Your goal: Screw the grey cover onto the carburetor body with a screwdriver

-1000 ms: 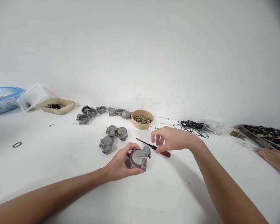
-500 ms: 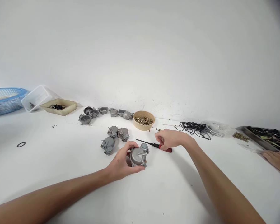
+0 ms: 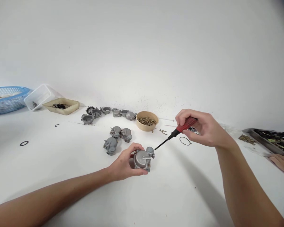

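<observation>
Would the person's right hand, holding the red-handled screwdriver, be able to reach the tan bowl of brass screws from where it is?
Probably yes. The right hand hovers just right of the tan bowl, with only bare white table between them; however, its fingers are closed around the red-handled screwdriver.

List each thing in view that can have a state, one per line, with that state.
Left hand: gripping the grey metal housing, which rests on the table.
Right hand: holding the screwdriver raised, tip pointing down at the housing.
Tan bowl: upright, holding screws.
Clear tub: tipped on its side.
Beige tray: flat, holding dark parts.
</observation>
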The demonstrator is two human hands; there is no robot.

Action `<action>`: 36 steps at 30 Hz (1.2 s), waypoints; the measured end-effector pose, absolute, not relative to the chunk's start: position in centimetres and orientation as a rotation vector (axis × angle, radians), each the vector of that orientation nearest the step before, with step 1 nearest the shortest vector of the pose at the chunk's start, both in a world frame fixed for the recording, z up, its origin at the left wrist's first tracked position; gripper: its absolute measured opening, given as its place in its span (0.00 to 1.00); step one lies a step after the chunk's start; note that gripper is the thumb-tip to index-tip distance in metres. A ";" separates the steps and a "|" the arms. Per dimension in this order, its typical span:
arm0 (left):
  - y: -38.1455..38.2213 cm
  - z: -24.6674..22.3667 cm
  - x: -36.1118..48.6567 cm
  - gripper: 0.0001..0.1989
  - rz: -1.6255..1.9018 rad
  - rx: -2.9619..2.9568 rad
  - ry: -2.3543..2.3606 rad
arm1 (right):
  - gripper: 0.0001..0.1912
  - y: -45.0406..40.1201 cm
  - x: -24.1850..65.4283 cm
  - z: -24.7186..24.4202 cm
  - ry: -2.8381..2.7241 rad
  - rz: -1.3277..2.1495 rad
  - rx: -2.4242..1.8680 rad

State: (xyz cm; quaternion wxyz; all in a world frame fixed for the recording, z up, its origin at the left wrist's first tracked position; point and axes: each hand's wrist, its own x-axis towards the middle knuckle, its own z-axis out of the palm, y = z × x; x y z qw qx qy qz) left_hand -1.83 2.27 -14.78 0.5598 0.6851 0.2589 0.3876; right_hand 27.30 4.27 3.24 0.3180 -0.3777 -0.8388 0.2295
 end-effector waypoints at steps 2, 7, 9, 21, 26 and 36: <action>2.3 -14.8 -1.8 0.32 0.915 1.621 0.608 | 0.11 3.4 26.8 3.6 -2.196 0.579 -0.835; 2.2 -14.7 -1.8 0.31 0.913 1.637 0.615 | 0.12 2.1 25.2 4.0 -2.260 0.626 -0.747; 2.3 -14.6 -1.8 0.31 0.920 1.656 0.617 | 0.11 2.0 24.8 4.0 -2.289 0.637 -0.750; 2.3 -14.6 -1.7 0.31 0.932 1.671 0.598 | 0.13 2.4 24.1 3.7 -2.368 0.656 -0.741; 2.2 -14.4 -1.6 0.31 0.936 1.684 0.606 | 0.13 2.1 23.8 3.7 -2.390 0.638 -0.744; 2.2 -14.3 -1.9 0.35 0.927 1.781 0.586 | 0.21 1.1 21.6 3.0 -2.399 0.377 -0.542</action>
